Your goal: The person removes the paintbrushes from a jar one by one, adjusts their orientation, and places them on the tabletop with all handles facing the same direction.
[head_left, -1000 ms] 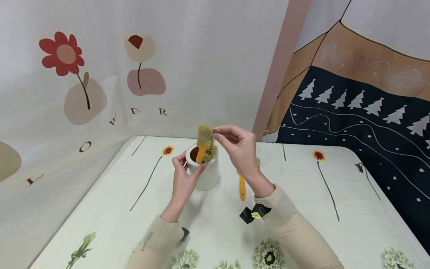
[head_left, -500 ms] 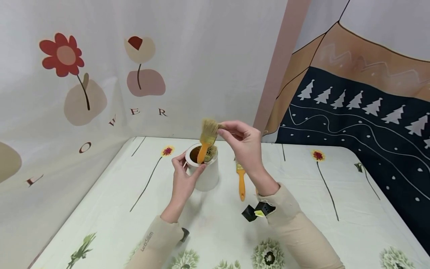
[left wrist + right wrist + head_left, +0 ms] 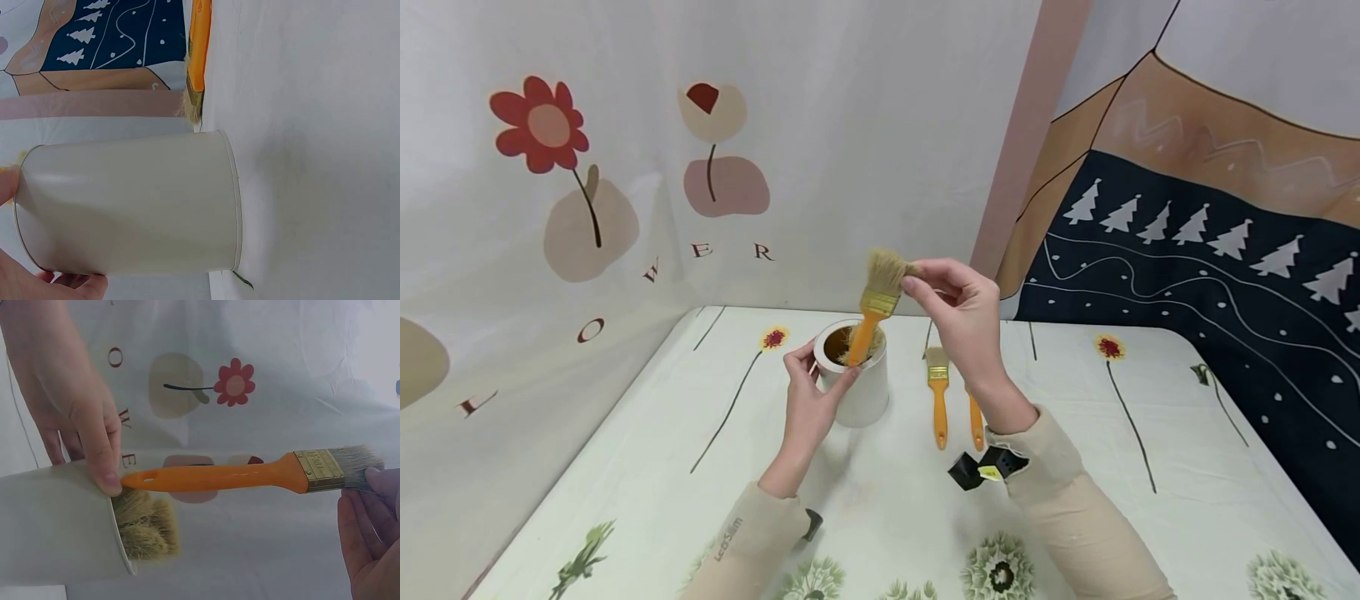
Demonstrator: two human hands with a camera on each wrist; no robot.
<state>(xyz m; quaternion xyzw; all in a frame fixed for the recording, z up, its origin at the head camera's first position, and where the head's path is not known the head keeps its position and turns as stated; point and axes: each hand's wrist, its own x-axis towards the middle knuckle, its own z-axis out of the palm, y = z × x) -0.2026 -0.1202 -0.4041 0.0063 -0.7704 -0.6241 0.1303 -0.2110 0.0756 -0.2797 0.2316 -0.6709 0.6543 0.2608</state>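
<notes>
My right hand (image 3: 962, 321) pinches the bristle end of an orange-handled paintbrush (image 3: 880, 302). The brush tilts over a white cylindrical container (image 3: 867, 402), its handle tip at the opening near my left thumb. Around the container's near left rim, my left hand (image 3: 808, 404) grips with thumb and fingers. Pale bristles of other brushes (image 3: 150, 528) stick out of the opening in the right wrist view. On the table to the right lie a paintbrush (image 3: 938, 400) and a second orange-handled brush (image 3: 975, 421), the latter partly hidden by my right forearm.
A white flower-printed cloth (image 3: 662, 533) covers the table. Behind it hangs a pale curtain (image 3: 865, 150) with printed flowers and letters. A dark cloth with white trees (image 3: 1195, 250) hangs at the right.
My right hand has moved up and right with the paintbrush, drawing its handle higher at the container's mouth. The brushes on the table are less covered by my arm. My left hand stays put.
</notes>
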